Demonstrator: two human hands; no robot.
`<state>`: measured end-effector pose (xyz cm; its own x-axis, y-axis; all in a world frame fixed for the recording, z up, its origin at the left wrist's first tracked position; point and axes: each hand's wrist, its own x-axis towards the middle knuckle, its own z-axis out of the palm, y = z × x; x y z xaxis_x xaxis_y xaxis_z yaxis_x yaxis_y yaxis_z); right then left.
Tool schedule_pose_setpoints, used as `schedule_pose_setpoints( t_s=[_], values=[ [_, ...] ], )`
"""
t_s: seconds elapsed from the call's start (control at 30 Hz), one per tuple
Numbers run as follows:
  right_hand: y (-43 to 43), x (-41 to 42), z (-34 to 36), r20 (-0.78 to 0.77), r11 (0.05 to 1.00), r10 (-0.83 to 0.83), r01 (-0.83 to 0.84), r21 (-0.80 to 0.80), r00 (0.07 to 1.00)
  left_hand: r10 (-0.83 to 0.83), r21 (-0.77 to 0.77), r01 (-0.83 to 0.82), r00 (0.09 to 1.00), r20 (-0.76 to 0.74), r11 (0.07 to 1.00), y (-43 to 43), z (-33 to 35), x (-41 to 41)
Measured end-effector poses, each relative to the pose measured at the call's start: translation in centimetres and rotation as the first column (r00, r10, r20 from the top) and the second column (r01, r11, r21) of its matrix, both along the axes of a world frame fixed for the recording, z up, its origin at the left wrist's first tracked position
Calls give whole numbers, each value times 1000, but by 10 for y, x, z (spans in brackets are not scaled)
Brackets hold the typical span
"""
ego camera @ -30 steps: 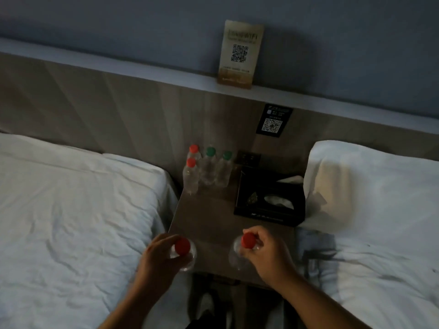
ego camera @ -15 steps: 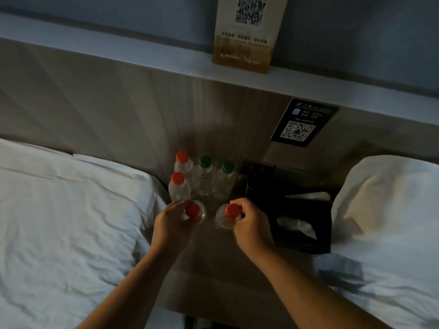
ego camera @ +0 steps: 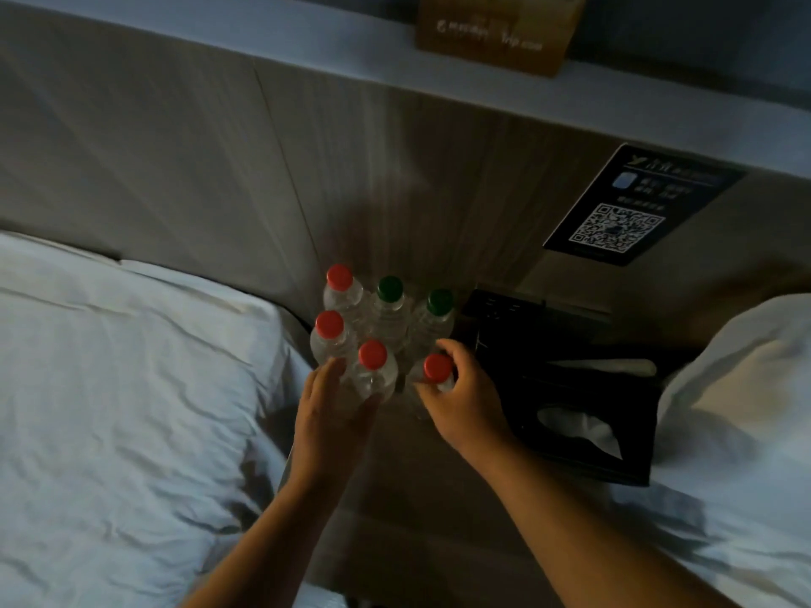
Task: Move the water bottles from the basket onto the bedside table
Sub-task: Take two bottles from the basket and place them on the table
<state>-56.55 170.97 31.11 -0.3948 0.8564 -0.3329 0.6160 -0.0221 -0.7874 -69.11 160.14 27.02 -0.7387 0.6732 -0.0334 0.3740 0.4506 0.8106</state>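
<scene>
Several clear water bottles stand clustered at the back of the wooden bedside table (ego camera: pixel 417 498), against the headboard. Two at the back have green caps (ego camera: pixel 390 288) (ego camera: pixel 440 300); two on the left have red caps (ego camera: pixel 340 276) (ego camera: pixel 329 324). In front, my left hand (ego camera: pixel 329 423) lies with straight fingers alongside a red-capped bottle (ego camera: pixel 372 357), which stands on the table. My right hand (ego camera: pixel 465 405) grips the neck of another red-capped bottle (ego camera: pixel 436 367), fingers curled round it. The basket is out of view.
A black tissue box (ego camera: pixel 583 414) sits on the table's right side, close to my right hand. White beds flank the table, left (ego camera: pixel 123 410) and right (ego camera: pixel 737 432). A black QR sign (ego camera: pixel 632 208) hangs on the headboard, and a card (ego camera: pixel 496 32) stands on the ledge.
Both hands carried the two red-capped bottles forward from the table's near edge to the cluster at the back. My left hand's fingers have loosened from its bottle.
</scene>
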Motion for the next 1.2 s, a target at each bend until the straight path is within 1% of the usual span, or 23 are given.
schedule_pose_setpoints(
  t_s=[0.07, 0.1, 0.13, 0.2, 0.27, 0.3, 0.33, 0.37, 0.47, 0.5, 0.57, 0.63, 0.7, 0.8, 0.9, 1.07, 1.2],
  values=[
    [-2, 0, -10, 12, 991, -32, 33, -127, 999, 101, -13, -101, 983, 155, 995, -11, -14, -4],
    [-3, 2, -17, 11, 986, -36, 37, -163, 999, 116, -45, -109, 968, 223, 993, -12, -18, -7],
    [-4, 3, -24, 10, 986, -21, 22, -164, 1000, 95, -69, -79, 959, 269, 994, -11, -21, -11],
    [-8, 5, -37, 7, 990, 7, -6, -138, 1000, 11, -48, 5, 943, 334, 999, -2, -31, -21],
    [-9, 5, -47, -4, 993, -18, 17, -119, 1000, -62, -91, 97, 941, 332, 991, 8, -48, -28],
    [-9, 3, -52, -14, 994, -36, 35, -107, 999, -56, -136, 110, 935, 349, 985, 12, -55, -29],
    [-9, 1, -54, -25, 995, -50, 47, -90, 998, -56, -143, 113, 934, 353, 983, 16, -60, -28],
    [-9, 0, -57, -37, 995, -63, 60, -77, 997, -41, -117, 89, 929, 367, 989, 19, -61, -27],
    [-8, -7, -63, -80, 993, -110, 105, -55, 991, -17, 73, -3, 960, 279, 997, 22, -78, -26],
    [-8, -9, -64, -91, 992, -118, 114, -50, 989, -4, 96, -28, 951, 310, 995, 22, -80, -25],
    [-6, -14, -66, -111, 991, -136, 132, -34, 985, 32, 93, -70, 932, 362, 993, 24, -83, -25],
    [-3, -19, -72, -130, 986, -166, 165, -14, 978, 97, 86, -138, 924, 369, 987, 27, -88, -23],
    [-1, -24, -79, -129, 980, -197, 198, -11, 972, 120, 116, -168, 933, 340, 979, 28, -94, -22],
    [-1, -28, -87, -136, 973, -231, 229, -28, 963, 128, 112, -170, 942, 311, 979, 29, -98, -22],
    [-2, -28, -89, -161, 968, -253, 249, -45, 954, 97, 117, -141, 942, 320, 983, 29, -100, -24],
    [0, -24, -84, -176, 980, -201, 198, -34, 964, -4, 149, -36, 965, 261, 988, 23, -93, -32],
    [1, -20, -84, -139, 987, -162, 160, -22, 977, -59, 144, 20, 961, 270, 989, 24, -86, -33]
  ],
)
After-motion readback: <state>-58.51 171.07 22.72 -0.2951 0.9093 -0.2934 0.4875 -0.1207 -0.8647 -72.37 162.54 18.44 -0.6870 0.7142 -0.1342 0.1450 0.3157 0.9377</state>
